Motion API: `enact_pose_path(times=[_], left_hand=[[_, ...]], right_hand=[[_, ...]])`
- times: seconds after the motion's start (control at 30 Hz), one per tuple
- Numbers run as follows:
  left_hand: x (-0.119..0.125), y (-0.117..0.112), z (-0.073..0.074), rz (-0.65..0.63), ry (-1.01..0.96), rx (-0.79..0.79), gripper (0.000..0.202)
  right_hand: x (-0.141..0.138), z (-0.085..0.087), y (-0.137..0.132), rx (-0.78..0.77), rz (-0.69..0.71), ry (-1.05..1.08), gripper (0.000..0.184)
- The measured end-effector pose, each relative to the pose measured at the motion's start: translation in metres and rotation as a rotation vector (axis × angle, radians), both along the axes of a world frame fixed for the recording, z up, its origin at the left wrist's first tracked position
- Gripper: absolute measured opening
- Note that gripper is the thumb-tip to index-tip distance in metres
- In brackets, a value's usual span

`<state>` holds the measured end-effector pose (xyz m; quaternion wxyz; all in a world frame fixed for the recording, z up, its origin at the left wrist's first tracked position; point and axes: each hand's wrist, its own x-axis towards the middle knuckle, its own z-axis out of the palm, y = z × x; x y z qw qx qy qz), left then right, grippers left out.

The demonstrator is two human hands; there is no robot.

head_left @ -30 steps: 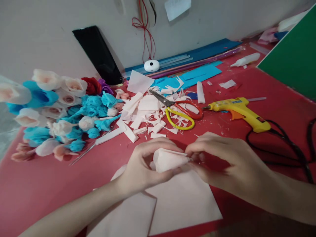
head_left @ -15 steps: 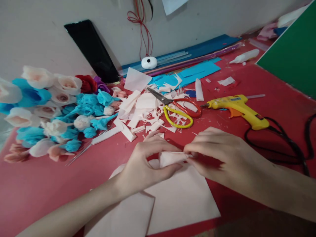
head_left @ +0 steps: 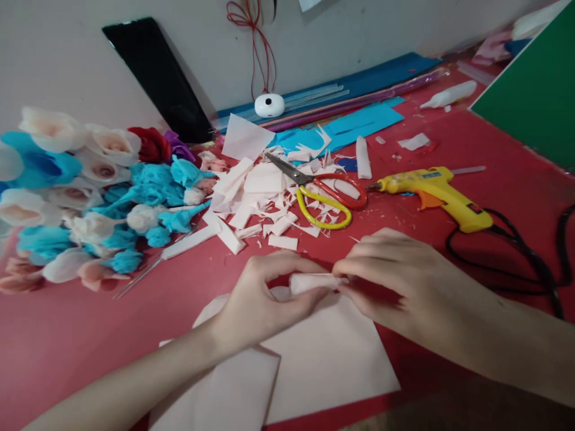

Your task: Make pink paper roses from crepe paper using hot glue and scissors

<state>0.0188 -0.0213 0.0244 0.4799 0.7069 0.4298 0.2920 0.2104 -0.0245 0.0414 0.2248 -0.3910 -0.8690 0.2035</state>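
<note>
A small roll of pale pink crepe paper point(head_left: 311, 282) lies sideways between my two hands. My left hand point(head_left: 274, 293) is closed round its wider end, thumb in front and fingers behind. With thumb and fingertips my right hand point(head_left: 386, 275) pinches its narrow right end. Beneath the hands, large pale pink paper sheets point(head_left: 332, 359) lie on the red tabletop point(head_left: 58, 353). Scissors with one red and one yellow handle point(head_left: 323, 200) rest just beyond, on a heap of paper scraps point(head_left: 265, 179).
Blue, white and pink paper flowers point(head_left: 103, 197) are massed at the left. A yellow glue gun point(head_left: 435, 191) lies at the right, its black cable point(head_left: 530, 257) curling near my right forearm. A black phone point(head_left: 162, 78) leans on the wall. A green board point(head_left: 534, 90) stands far right.
The view has shifted slightly. The roll has turned a little in my fingers and looks narrower at its left end. Both hands keep their hold.
</note>
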Motion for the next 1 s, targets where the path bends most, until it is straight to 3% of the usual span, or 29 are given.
enact_pose_path(times=[0.57,1.0], left_hand=[[0.0017,-0.0022,0.002,0.012,-0.009,0.041,0.01],[-0.0008,-0.0049,-0.0022,0.001,0.001,0.048,0.013]], right_hand=[[-0.0065,-0.0022,-0.0055,0.144,-0.082,0.049,0.008],[-0.0074,-0.0005,-0.0067,-0.042,-0.129,0.123,0.004]])
